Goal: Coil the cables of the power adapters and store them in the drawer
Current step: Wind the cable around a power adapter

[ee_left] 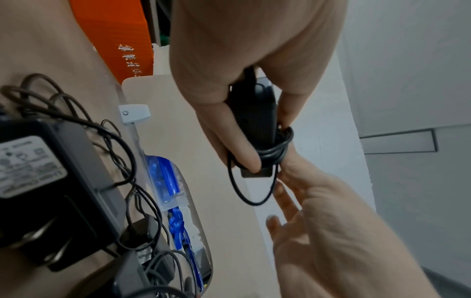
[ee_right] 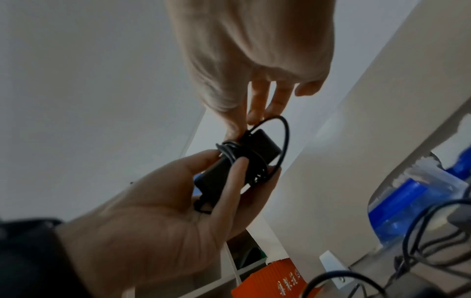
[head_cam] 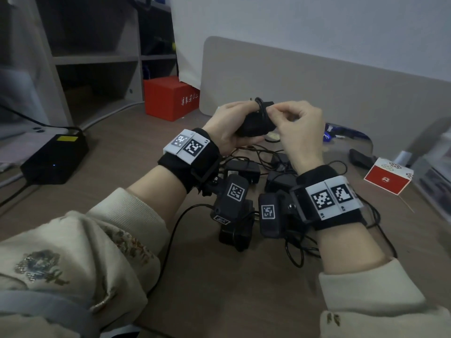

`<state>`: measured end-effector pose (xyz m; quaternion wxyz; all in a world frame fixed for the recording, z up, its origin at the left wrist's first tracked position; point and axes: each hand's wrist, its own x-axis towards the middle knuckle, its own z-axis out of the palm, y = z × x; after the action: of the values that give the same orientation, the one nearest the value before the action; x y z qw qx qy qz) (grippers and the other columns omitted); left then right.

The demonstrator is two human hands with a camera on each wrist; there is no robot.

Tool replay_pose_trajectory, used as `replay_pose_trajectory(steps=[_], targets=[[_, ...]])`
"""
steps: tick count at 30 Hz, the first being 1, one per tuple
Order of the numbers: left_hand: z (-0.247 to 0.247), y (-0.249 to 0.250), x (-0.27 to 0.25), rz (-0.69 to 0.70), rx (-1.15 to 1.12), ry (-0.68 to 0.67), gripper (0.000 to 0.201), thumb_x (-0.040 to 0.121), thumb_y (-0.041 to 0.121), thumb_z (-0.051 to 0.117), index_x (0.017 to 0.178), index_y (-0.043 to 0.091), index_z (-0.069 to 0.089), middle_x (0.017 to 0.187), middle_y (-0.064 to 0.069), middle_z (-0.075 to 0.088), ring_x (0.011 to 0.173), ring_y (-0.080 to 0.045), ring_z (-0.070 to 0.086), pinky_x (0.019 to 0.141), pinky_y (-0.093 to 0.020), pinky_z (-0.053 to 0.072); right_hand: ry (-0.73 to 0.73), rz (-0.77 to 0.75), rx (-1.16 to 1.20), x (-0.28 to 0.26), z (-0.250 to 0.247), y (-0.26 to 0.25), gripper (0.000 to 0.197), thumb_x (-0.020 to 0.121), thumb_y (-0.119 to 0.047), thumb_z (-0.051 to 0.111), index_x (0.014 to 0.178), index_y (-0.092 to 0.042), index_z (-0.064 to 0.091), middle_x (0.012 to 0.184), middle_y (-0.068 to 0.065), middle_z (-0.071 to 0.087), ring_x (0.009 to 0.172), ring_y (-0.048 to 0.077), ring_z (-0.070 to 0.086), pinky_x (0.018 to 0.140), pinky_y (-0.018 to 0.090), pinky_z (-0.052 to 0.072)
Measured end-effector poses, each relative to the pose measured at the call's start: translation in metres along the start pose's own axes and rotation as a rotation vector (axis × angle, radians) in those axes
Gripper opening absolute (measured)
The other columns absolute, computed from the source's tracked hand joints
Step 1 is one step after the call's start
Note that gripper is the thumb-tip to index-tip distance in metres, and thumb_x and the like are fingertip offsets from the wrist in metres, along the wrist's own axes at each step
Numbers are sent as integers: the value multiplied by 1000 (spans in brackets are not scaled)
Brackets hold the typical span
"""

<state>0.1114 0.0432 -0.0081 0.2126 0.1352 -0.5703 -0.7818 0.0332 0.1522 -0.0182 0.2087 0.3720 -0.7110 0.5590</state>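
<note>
My left hand (head_cam: 240, 123) grips a black power adapter (head_cam: 255, 124) above the desk, in front of the grey divider. Its thin black cable (ee_left: 274, 150) is wound in several turns around the adapter's body, and the left thumb presses on the turns. One loose loop (ee_left: 248, 193) hangs off the end. My right hand (head_cam: 280, 112) meets the adapter from the right, and its thumb and fingertips (ee_right: 238, 129) pinch the cable (ee_right: 285, 137) beside the wound turns. The drawer is not in view.
Several more black adapters with tangled cables (head_cam: 246, 170) lie on the wooden desk (head_cam: 219, 276) under my wrists. A black box (head_cam: 53, 158) sits at left, a red box (head_cam: 170, 98) behind, a small red carton (head_cam: 388, 179) at right, blue packets (head_cam: 341, 135) by the divider (head_cam: 317, 79).
</note>
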Motion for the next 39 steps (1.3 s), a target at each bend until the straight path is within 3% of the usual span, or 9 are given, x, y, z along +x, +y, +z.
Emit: replay_pose_trajectory(steps=[1, 5, 9, 13, 17, 25, 28, 34, 39], targets=[[0, 0, 0, 25, -3, 20, 24, 93, 14, 63, 116, 5, 67, 107, -14, 64, 85, -22, 68, 57, -30, 58, 14, -45, -62, -1, 1, 0, 9, 87, -22, 68, 83, -22, 75, 86, 4, 69, 75, 5, 56, 78, 24, 49], [0, -2, 5, 95, 18, 74, 26, 94, 10, 60, 119, 5, 65, 113, -17, 65, 88, -24, 67, 71, -41, 62, -40, -160, -255, -5, 10, -3, 32, 92, -44, 48, 70, -27, 65, 73, -4, 63, 80, 20, 59, 80, 49, 47], [-1, -3, 6, 102, 47, 66, 24, 94, 8, 59, 116, 5, 67, 105, -17, 69, 86, -24, 68, 73, -40, 62, -85, -160, -349, -6, 13, 0, 26, 85, -42, 56, 98, -28, 74, 87, -5, 69, 95, 21, 60, 86, 49, 44], [4, -5, 3, 101, 45, 38, 17, 96, 10, 58, 111, 10, 66, 98, -10, 69, 79, -19, 67, 71, -36, 62, -17, -95, -270, -8, 14, -1, 27, 83, -39, 54, 92, -25, 75, 78, -6, 70, 89, 21, 64, 83, 50, 49], [5, -7, 3, 104, 67, 42, 25, 96, 10, 58, 120, 8, 64, 109, -14, 68, 84, -19, 67, 75, -40, 61, -37, -65, -261, -8, 12, -2, 23, 82, -35, 57, 93, -27, 75, 77, -7, 70, 87, 21, 65, 85, 52, 49], [6, -9, 4, 127, 106, 50, 26, 95, 7, 57, 121, 6, 63, 93, -3, 64, 72, -15, 63, 72, -38, 60, -120, -47, -335, -8, 10, -3, 19, 84, -17, 56, 93, -20, 73, 78, -3, 65, 99, 26, 62, 94, 53, 43], [6, -9, 3, 129, 104, 47, 28, 94, 8, 59, 122, 7, 62, 96, -4, 64, 72, -15, 63, 70, -37, 61, -79, -29, -335, -9, 10, -5, 18, 81, -22, 58, 91, -23, 73, 83, -5, 66, 108, 25, 60, 94, 54, 42], [6, -8, 3, 145, 79, 72, 31, 94, 7, 58, 125, 8, 60, 92, -3, 64, 71, -16, 64, 81, -45, 60, -34, 13, -208, -12, 14, -5, 26, 79, -28, 55, 93, -27, 77, 83, -6, 73, 90, 20, 66, 87, 52, 50], [6, -8, 2, 138, 79, 50, 30, 95, 8, 59, 125, 8, 61, 96, -5, 64, 75, -17, 65, 78, -43, 61, 0, 21, -181, -11, 15, -4, 25, 78, -30, 59, 94, -27, 77, 84, -8, 75, 89, 19, 68, 91, 51, 49]])
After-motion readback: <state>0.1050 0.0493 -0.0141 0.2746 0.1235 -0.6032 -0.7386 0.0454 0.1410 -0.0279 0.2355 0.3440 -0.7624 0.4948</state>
